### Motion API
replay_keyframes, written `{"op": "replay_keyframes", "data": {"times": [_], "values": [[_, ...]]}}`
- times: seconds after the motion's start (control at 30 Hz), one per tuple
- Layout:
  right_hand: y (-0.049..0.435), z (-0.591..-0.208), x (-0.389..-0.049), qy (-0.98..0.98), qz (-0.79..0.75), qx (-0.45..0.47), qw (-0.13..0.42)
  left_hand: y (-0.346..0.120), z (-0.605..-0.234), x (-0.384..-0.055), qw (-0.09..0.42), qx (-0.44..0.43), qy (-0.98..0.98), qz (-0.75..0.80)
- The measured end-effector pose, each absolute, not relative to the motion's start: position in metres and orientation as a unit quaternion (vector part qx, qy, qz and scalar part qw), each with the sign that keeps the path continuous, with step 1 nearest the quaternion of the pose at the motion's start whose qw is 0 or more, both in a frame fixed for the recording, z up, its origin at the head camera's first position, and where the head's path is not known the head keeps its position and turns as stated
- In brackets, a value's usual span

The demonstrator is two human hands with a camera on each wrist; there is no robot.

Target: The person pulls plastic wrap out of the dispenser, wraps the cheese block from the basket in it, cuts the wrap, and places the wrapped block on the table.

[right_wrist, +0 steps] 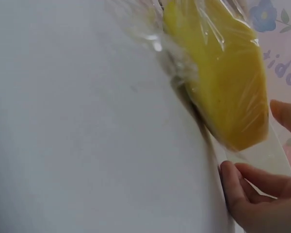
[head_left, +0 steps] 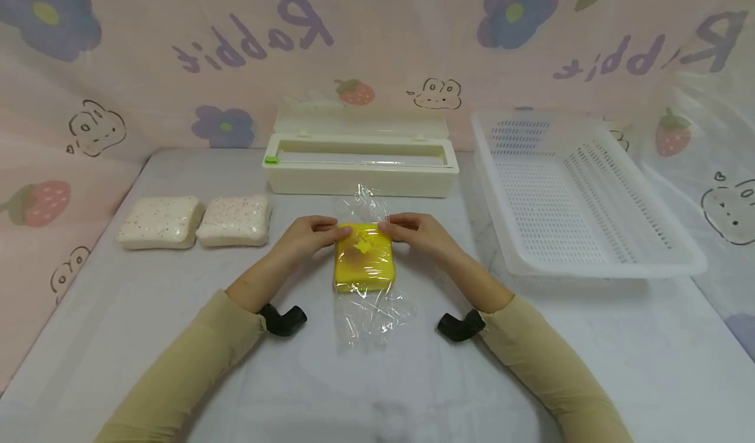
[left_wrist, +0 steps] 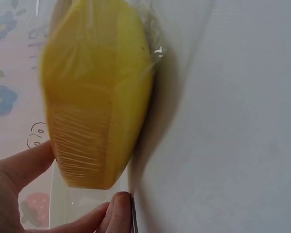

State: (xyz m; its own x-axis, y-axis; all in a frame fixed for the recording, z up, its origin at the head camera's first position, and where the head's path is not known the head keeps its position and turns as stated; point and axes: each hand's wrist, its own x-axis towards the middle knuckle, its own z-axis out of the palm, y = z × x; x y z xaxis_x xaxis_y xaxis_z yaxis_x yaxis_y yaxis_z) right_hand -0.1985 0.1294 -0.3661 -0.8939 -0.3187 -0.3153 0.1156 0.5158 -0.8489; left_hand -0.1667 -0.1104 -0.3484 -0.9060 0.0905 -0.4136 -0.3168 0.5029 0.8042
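Note:
A yellow block (head_left: 364,259) with a browned top and a star-shaped paler patch lies on the table, wrapped in clear plastic film (head_left: 377,318). Loose film sticks out at its near and far ends. My left hand (head_left: 307,234) holds the far left corner, thumb on top. At the far right corner my right hand (head_left: 420,232) does the same with its thumb. Both wrist views show the fingertips (left_wrist: 120,204) low by the table, beside the block's end. Whether they pinch film there is hidden.
Behind the block stands a long white film dispenser (head_left: 360,182), its lid raised. Two speckled white wrapped blocks, one at the far left (head_left: 159,223) and one beside it (head_left: 234,221), lie on the table. A white perforated basket (head_left: 601,269) stands at the right.

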Motion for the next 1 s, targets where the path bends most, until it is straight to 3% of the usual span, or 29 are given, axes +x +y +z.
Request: {"op": "replay_keyframes", "data": {"times": [0.4, 0.77, 1.0], "values": [[0.119, -0.371, -0.213, 0.812, -0.515, -0.08, 0.262, -0.111, -0.354, -0.179, 0.202, -0.044, 0.797, 0.568], [0.117, -0.372, -0.211, 0.741, -0.611, -0.087, 0.264, -0.106, -0.358, -0.18, 0.152, -0.041, 0.779, 0.606], [0.113, -0.373, -0.211, 0.733, -0.625, -0.069, 0.258, -0.104, -0.357, -0.18, 0.175, -0.034, 0.767, 0.616]]}}
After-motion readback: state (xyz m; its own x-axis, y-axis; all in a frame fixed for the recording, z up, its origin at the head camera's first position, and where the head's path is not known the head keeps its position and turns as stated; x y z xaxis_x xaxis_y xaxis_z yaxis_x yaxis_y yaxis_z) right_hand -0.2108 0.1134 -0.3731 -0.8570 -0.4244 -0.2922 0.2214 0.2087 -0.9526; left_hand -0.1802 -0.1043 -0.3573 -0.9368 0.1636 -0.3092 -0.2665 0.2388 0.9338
